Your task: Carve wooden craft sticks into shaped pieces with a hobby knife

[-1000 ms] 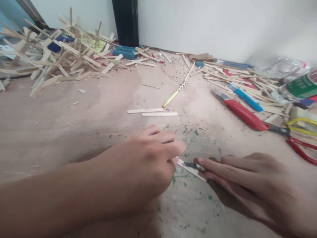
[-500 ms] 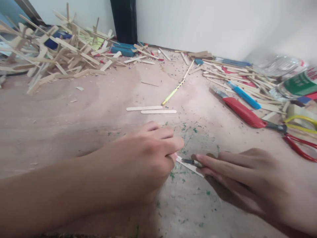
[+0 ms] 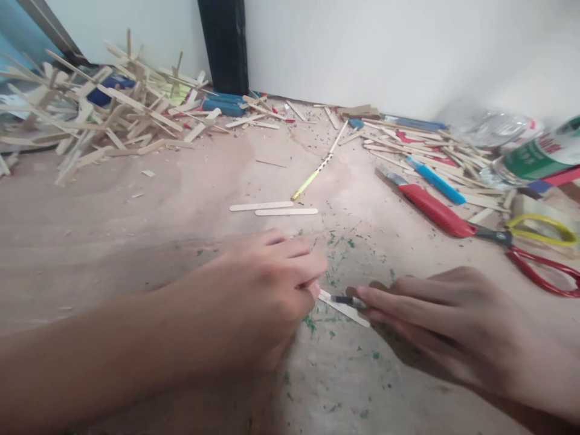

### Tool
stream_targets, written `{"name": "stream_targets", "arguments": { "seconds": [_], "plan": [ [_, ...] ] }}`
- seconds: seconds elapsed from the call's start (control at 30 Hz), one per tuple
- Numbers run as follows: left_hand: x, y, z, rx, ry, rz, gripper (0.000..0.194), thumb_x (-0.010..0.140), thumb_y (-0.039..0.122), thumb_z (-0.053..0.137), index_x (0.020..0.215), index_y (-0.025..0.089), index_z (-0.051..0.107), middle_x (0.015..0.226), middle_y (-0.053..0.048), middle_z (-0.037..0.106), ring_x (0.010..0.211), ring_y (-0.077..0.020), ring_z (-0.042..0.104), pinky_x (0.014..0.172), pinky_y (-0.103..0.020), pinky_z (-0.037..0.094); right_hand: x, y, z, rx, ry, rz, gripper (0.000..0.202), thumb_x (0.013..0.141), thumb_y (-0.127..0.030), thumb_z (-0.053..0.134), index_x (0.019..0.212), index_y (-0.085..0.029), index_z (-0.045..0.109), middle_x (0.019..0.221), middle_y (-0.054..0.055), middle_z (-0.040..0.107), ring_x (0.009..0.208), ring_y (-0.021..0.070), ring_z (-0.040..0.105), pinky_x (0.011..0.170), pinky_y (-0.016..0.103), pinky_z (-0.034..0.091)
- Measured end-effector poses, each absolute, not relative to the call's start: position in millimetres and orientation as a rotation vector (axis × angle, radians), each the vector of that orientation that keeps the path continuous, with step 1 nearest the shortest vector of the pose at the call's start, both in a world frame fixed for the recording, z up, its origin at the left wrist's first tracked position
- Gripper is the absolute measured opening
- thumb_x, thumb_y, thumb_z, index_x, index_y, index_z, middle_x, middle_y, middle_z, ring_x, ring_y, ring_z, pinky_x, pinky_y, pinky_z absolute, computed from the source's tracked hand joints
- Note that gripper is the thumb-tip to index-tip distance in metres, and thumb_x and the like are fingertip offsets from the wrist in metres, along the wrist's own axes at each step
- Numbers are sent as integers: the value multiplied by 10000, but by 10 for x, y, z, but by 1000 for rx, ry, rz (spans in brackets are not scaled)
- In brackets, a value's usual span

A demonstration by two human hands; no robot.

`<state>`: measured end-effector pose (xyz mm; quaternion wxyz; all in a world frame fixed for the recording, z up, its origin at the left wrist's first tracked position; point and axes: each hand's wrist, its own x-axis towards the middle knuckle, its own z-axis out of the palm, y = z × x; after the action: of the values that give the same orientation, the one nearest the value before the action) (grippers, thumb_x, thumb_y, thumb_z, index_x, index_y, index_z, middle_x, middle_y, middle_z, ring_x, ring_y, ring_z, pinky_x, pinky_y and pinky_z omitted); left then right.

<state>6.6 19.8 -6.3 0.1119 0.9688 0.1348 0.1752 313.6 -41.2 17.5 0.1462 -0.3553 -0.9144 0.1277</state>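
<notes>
Here, right grip (image 3: 457, 329) closed around slim knife (image 3: 348, 300); left grip (image 3: 272, 290) holding wooden stick's (image 3: 356, 318) end.

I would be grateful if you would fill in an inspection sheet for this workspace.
Surface: pale tabletop, strewn with green flecks and small scraps.
Things being worked on: a craft stick lies slanted on the tabletop; two loose sticks lie beyond the hands.
Clutter: tangled stick pile at far left; red-handled cutter, scissors and plastic bottle at right.
Hands: left hand has its fingertips at the craft stick's far end, grip partly hidden; right hand holds a slim knife, blade over the craft stick.
Cables: none certain; a dark line at far left is unclear.
Surroundings: white wall and dark post behind.
</notes>
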Motion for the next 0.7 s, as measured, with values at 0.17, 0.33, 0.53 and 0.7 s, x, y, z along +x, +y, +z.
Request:
{"name": "stream_targets", "arguments": {
  "seconds": [0.17, 0.33, 0.53, 0.7],
  "plan": [
    [59, 198, -57, 2792, 380, 538, 215, 1027, 63, 654, 863, 181, 728, 931, -44, 649, 879, -247, 563, 827, -459, 409, 3071, -393, 174, -1013, -2622, 441, 378, 1254, -199, 514, 1379, -199, 871, 829, 33, 831, 557, 166, 754, 480, 335, 517],
    [58, 198, -67, 2770, 363, 538, 278, 1040, 38, 599, 843, 181, 732, 930, -49, 648, 888, -249, 550, 844, -462, 417, 3106, -402, 176, -983, -2683, 378, 364, 1266, -215, 494, 1351, -157, 843, 830, 27, 821, 542, 156, 728, 468, 337, 505],
    [64, 188, -67, 2795, 389, 552, 222, 1002, 52, 645, 836, 180, 715, 918, -45, 640, 875, -244, 540, 822, -458, 409, 3117, -425, 143, -872, -2691, 148, 256, 1219, -136, 562, 1361, -110, 773, 751, -8, 719, 513, 156, 620, 474, 363, 451],
    [60, 185, -70, 2815, 372, 566, 166, 964, 53, 668, 860, 170, 720, 906, -40, 629, 849, -240, 528, 803, -450, 395, 3083, -412, 163, -947, -2705, 311, 320, 1271, -188, 498, 1381, -127, 792, 863, 17, 824, 592, 135, 739, 520, 323, 520]
  ]
}}
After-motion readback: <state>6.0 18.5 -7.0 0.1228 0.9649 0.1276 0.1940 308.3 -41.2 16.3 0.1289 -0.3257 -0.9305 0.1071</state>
